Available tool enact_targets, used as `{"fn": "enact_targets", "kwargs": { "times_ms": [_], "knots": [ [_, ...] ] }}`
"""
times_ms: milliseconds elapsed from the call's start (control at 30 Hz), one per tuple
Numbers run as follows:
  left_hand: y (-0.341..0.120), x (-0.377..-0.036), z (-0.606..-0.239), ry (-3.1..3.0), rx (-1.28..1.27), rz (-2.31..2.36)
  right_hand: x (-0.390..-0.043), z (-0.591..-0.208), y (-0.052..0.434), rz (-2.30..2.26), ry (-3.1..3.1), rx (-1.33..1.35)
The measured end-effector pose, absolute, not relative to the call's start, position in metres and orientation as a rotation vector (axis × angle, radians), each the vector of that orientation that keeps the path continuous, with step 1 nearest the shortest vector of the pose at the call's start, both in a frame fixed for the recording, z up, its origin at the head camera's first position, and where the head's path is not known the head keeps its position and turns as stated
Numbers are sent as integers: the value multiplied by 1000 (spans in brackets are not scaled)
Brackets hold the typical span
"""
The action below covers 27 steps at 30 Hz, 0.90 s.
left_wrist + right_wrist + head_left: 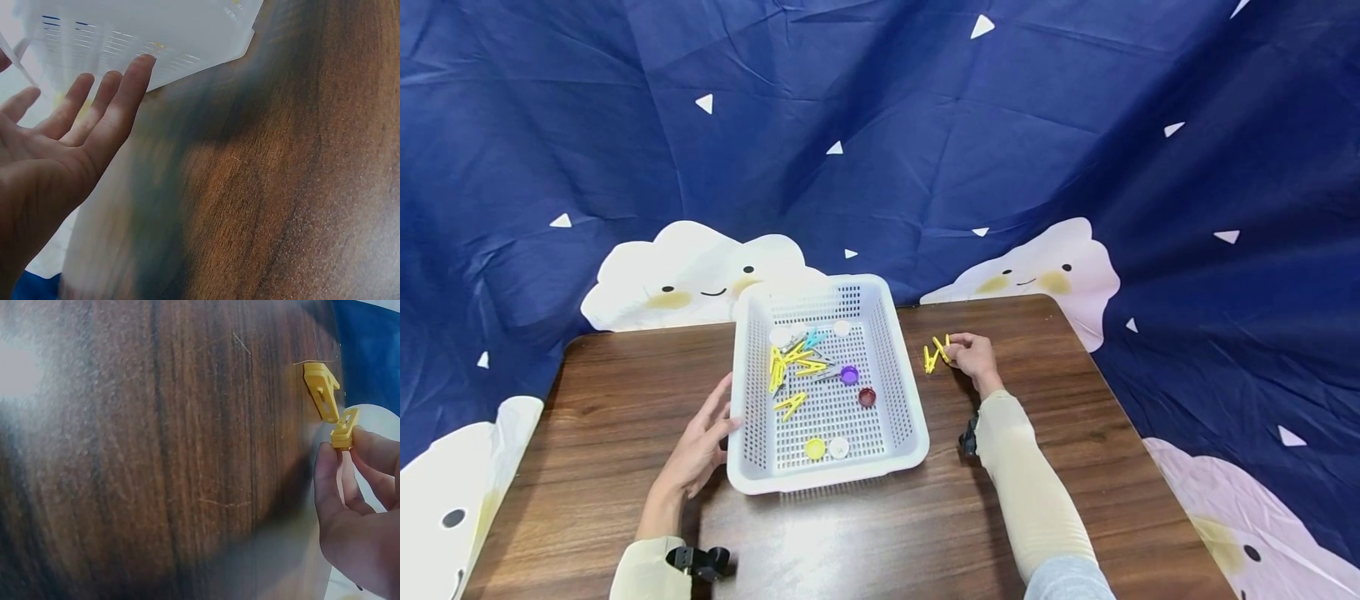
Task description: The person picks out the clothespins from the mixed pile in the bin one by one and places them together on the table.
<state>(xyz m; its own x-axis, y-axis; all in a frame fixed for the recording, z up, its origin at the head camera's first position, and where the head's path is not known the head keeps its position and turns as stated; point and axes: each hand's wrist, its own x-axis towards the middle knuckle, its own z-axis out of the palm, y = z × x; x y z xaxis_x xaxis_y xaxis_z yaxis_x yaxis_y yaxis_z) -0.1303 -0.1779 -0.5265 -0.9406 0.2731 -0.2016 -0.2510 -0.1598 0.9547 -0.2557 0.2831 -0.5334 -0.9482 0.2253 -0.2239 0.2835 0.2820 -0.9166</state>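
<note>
My right hand [976,360] is at the table's far right, pinching a yellow clothespin [343,430] between thumb and fingertips. Beside it another yellow clothespin [930,360] lies on the wood, close to the held one. A white perforated plastic basket [904,400] stands left of that hand. Against the basket's left outer side, my left hand [697,446] has its fingers spread and loosely extended; the left wrist view shows the fingers [128,106] along the basket wall. Inside the basket lie several yellow clothespins [792,405], some grey ones and a blue one [813,338].
Also in the basket are bottle caps: a purple cap [849,375], a dark red cap [867,397], a yellow cap [815,449] and several white ones. Behind the brown wooden table [820,542] hangs a blue cloth [880,125] with clouds and white triangles.
</note>
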Motion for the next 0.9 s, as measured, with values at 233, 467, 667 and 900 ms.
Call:
{"fn": "enact_targets", "kwargs": {
  "times_ms": [233, 467, 667, 900],
  "knots": [
    [-178, -131, -527, 1768, 29, 2167, -255, -534, 284, -1729, 2508, 523],
    [-177, -130, -526, 1781, 10, 2154, -255, -536, 283, -1667, 2557, 533],
    [-177, -130, -525, 1780, 9, 2154, -255, -537, 280, -1613, 2604, 558],
    [-177, -130, -525, 1769, 3, 2157, -255, -537, 280, -1441, 2738, 563]
  ]
}}
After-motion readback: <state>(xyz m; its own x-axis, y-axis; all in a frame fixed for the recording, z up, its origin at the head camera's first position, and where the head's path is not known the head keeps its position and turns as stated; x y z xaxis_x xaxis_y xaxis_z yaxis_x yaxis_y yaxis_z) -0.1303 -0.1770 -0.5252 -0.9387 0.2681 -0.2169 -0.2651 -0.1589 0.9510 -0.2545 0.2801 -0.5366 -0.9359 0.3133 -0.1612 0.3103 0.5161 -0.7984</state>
